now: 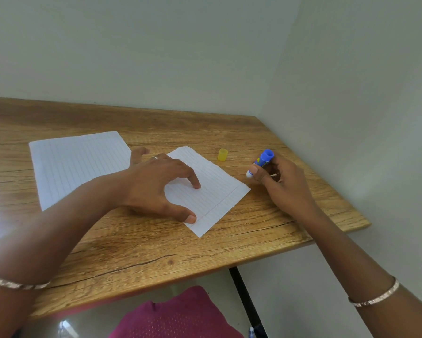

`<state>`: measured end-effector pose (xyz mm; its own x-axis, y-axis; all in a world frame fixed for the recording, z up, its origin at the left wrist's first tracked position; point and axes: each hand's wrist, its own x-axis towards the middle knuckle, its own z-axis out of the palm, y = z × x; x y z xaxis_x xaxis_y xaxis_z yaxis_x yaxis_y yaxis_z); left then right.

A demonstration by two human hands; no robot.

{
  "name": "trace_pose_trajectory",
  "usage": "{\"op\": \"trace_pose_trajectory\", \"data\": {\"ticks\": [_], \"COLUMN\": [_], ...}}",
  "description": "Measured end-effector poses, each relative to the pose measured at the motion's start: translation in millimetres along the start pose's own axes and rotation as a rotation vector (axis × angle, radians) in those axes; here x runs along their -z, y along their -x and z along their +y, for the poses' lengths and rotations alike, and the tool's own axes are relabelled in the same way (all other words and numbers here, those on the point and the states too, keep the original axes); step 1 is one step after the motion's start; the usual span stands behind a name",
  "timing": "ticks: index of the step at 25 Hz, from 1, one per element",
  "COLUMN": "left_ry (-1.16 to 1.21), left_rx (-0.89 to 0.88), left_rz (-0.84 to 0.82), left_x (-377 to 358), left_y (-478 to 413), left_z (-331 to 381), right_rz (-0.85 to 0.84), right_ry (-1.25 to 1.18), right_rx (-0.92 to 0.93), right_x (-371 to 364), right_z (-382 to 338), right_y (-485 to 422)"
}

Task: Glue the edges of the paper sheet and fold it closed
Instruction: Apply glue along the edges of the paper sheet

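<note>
A small lined paper sheet lies on the wooden table, turned at an angle. My left hand rests on it, with a fingertip and the thumb pressing it flat. To the right of the sheet, my right hand grips a blue glue stick. Its white glue tip points down and left, just off the paper's right edge. The stick's yellow cap stands on the table behind the sheet.
A larger lined sheet lies to the left, partly under my left wrist. The table's right edge and near edge are close by. Walls stand behind and to the right. Pink clothing shows below the table.
</note>
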<state>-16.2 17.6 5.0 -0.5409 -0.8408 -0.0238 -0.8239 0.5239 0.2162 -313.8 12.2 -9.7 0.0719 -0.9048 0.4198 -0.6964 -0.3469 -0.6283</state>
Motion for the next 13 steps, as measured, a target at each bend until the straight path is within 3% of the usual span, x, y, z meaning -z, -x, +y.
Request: {"op": "trace_pose_trajectory", "data": {"ticks": [3, 6, 10, 13], "left_ry": [0.054, 0.129, 0.232, 0.172], "left_rx": [-0.028, -0.063, -0.009, 0.041], "left_rz": [-0.068, -0.099, 0.023, 0.091], "left_x": [6.2, 9.8, 12.1, 10.0], "left_y": [3.9, 6.8, 6.1, 3.6], "left_z": [-6.0, -9.6, -12.4, -10.9], "right_rz": [0.023, -0.164, -0.242, -0.243], "right_ry": [-0.171, -0.129, 0.014, -0.076], "right_rx": [0.002, 0.097, 0.182, 0.164], "right_x": [1.7, -1.3, -12.1, -20.7], "right_z": [-14.8, -31.4, -41.2, -53.6], "right_y": [9.0, 23.1, 41.2, 55.4]}}
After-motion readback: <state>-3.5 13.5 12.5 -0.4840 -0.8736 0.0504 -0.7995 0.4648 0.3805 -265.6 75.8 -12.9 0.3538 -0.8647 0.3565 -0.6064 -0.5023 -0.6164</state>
